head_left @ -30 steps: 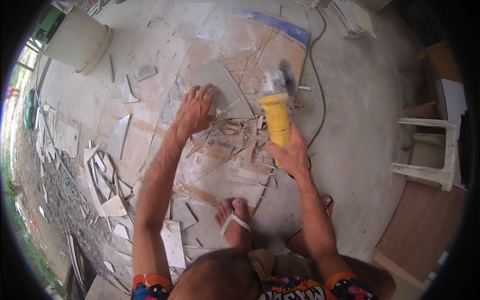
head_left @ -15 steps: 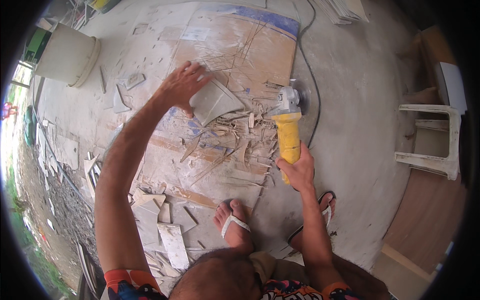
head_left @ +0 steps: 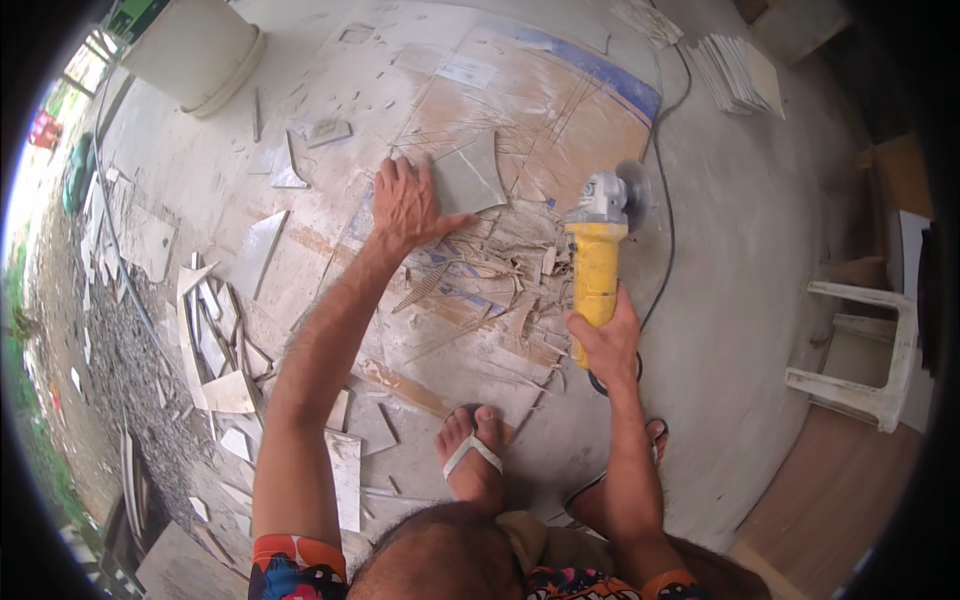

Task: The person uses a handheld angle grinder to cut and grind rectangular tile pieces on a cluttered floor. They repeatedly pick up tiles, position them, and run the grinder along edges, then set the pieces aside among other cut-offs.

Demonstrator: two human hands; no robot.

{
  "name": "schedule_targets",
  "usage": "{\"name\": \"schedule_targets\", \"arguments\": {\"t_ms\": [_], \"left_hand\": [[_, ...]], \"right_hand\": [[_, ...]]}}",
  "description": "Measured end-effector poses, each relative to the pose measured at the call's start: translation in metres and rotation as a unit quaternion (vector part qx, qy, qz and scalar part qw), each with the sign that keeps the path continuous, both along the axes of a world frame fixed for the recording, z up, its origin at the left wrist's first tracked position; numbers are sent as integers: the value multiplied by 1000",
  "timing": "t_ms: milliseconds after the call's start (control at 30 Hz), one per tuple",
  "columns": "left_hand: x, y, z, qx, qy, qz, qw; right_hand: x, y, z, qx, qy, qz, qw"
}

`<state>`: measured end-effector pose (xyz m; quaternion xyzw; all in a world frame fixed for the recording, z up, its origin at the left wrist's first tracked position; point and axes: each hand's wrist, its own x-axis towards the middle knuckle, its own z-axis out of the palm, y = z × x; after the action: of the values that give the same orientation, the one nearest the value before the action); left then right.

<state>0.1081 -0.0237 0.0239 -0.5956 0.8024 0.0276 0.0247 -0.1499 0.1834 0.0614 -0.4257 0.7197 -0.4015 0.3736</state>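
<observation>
My left hand (head_left: 408,208) grips the left corner of a grey broken tile piece (head_left: 470,172), the thumb stretched along its near edge. This tile lies on a dusty flattened cardboard sheet (head_left: 560,105). In my right hand (head_left: 610,338) is a yellow angle grinder (head_left: 597,262), held by its body with the metal head pointing away from me. The grinder's round disc (head_left: 633,195) stands to the right of the tile, apart from it. Torn cardboard strips (head_left: 500,275) lie just below the tile, between the two hands.
Broken tile offcuts (head_left: 228,390) are heaped on the left. A white bucket (head_left: 195,55) stands at the far left, a tile stack (head_left: 735,75) at the far right. A black cord (head_left: 668,220) runs along the floor beside the grinder. A white plastic stool (head_left: 860,350) is at right.
My left hand has moved right and nearer, its grip now over the tile's left corner, and the tile has turned. The grinder remains in my right hand. The view has shifted.
</observation>
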Motion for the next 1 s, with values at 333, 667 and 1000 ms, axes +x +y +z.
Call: {"name": "schedule_targets", "arguments": {"t_ms": [333,667,1000], "left_hand": [[-6,41,2,123,618,126,766],[-10,19,-5,89,646,193,734],[-9,16,-10,103,603,205,764]], "right_hand": [[44,-84,-13,27,82,160,983],[90,-139,-21,41,105,227,967],[91,-140,-38,38,113,220,968]]}}
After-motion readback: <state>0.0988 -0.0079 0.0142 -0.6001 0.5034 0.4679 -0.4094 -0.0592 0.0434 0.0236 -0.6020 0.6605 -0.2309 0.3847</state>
